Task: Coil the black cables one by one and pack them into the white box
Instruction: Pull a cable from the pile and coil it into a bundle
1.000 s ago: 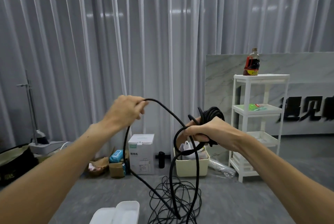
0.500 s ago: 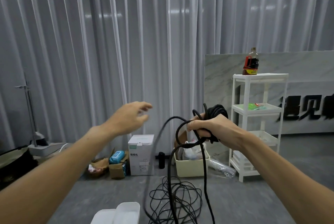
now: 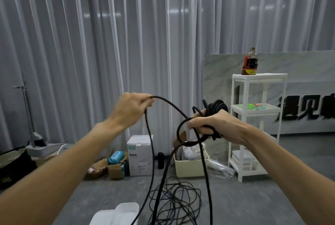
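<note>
At the far left of the frame a slim metal stand (image 3: 27,115) rises before pale pleated curtains (image 3: 108,43). Left of centre, the left hand (image 3: 129,110) pinches a thick, smooth black rubber cable (image 3: 174,105) between curled fingers; the cable arcs rightward in a rounded loop. Below, near the bottom edge, sits a white rounded plastic box (image 3: 125,214), beside a loose tangle of thin black cables (image 3: 177,199) on the grey floor. Behind stand a white cardboard carton (image 3: 139,155) and a cream plastic bin (image 3: 190,167). Right of centre, the right hand (image 3: 213,125) clamps a bunched black coil (image 3: 216,107). At far right, a white tiered plastic shelf (image 3: 257,112) carries a dark sauce bottle (image 3: 250,65).
</note>
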### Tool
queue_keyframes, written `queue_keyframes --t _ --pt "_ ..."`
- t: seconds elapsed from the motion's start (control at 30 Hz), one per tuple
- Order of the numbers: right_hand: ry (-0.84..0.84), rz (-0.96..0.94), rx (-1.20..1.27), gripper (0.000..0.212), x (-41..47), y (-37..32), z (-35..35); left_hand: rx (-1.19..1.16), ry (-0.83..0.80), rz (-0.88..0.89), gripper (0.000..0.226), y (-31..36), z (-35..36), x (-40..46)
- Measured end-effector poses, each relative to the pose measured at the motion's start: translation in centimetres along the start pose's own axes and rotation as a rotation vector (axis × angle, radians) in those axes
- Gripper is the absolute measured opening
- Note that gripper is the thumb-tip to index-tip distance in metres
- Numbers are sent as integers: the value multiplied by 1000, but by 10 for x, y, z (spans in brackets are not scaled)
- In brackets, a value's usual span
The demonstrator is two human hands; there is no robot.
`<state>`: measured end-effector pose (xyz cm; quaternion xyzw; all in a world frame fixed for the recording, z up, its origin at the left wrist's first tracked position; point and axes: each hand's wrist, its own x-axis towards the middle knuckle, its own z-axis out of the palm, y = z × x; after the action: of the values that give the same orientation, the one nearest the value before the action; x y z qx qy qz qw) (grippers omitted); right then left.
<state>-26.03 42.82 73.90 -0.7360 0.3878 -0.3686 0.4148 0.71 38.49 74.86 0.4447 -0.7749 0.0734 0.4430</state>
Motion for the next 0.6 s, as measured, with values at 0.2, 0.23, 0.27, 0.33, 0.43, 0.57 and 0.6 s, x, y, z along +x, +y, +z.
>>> queue_keyframes --t 0.2,0.23,0.27,0.33,0.43,0.57,0.6 --pt "0 24 -8 30 -6 9 -16 -43 134 -418 25 -44 -27 2" --pt "10 20 -18 33 -6 10 -17 -36 127 -469 25 -46 -30 1" --pt "23 7 -22 28 -7 9 -17 -5 105 -498 24 -46 -32 0" --pt "32 -14 -15 16 -7 5 -15 96 -6 -484 18 -36 -33 -1" --pt "37 -50 -54 29 -1 2 -8 52 -235 -360 23 -1 -27 -6" --pt "-35 -61 -93 27 4 -6 2 -200 -377 -293 77 37 -16 -8" --pt "-62 -61 -90 23 4 -8 4 -177 -329 -269 90 41 -16 -7"
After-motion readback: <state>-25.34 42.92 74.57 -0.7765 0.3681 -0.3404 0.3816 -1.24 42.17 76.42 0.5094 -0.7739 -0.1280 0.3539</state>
